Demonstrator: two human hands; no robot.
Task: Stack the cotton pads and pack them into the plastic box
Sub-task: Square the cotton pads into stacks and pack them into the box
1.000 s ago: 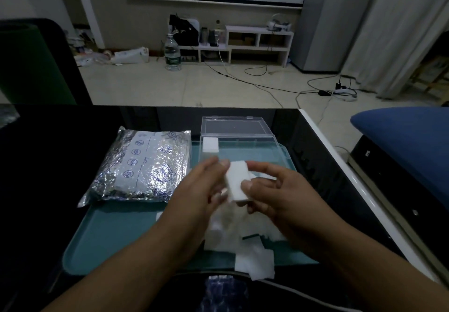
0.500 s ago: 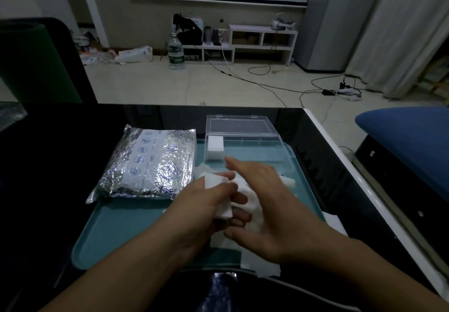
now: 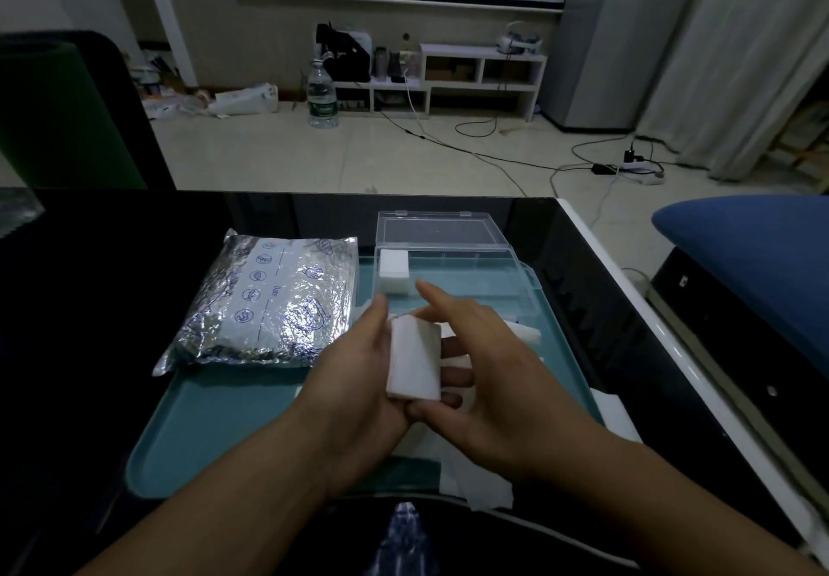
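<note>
Since a moment ago the loose pads have been squared into one neat white stack of cotton pads [image 3: 413,362], held upright above the teal tray [image 3: 224,423]. Left hand [image 3: 354,389] grips it, fingers curled round its far side; right hand [image 3: 489,378] rests beside it, fingers straight and spread. Another white stack [image 3: 394,277] sits in the open plastic box [image 3: 475,279]. Scattered pads [image 3: 484,481] lie beneath.

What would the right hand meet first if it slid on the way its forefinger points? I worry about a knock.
Probably the small stack of pads in the near left corner of the clear box. The right hand looks raised, so it might pass above the box wall.
</note>
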